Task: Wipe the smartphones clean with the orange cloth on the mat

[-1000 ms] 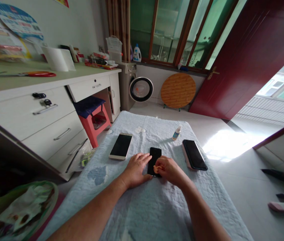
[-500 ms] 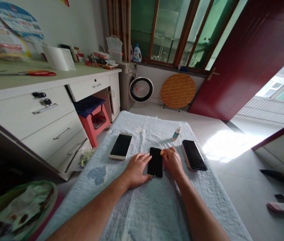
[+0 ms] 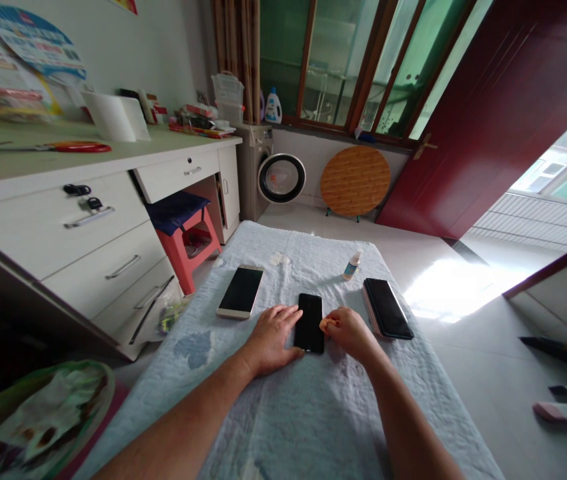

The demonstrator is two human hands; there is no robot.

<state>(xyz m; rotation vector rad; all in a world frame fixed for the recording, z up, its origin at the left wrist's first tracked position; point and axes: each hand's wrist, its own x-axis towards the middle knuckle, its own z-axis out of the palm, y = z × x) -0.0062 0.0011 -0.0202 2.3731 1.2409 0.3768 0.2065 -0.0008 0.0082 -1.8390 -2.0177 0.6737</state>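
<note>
A black smartphone [image 3: 309,324] lies face up on the cloth-covered table between my hands. My left hand [image 3: 274,339] rests flat along its left side, fingers stretched, fingertips at the upper left edge and thumb by the lower left corner. Pinched in my right hand [image 3: 347,333] is a small orange cloth [image 3: 327,324], touching the phone's right edge; most of it is hidden by the fingers. A gold-framed smartphone [image 3: 241,292] lies to the left. On the right sits a dark phone in a pinkish case [image 3: 387,309]. A small spray bottle [image 3: 352,265] stands beyond my right hand.
The pale blue tablecloth [image 3: 303,250] covers the table. A white desk [image 3: 108,250] with drawers runs along the left, a red stool [image 3: 191,247] beside it. A waste bin [image 3: 108,393] stands at lower left. Farther back are a washing machine with its door [image 3: 282,178] open and a round wooden tabletop [image 3: 356,180].
My right hand has slid down along the phone's right edge with the orange cloth, toward me. My left hand and the phones stay where they were.
</note>
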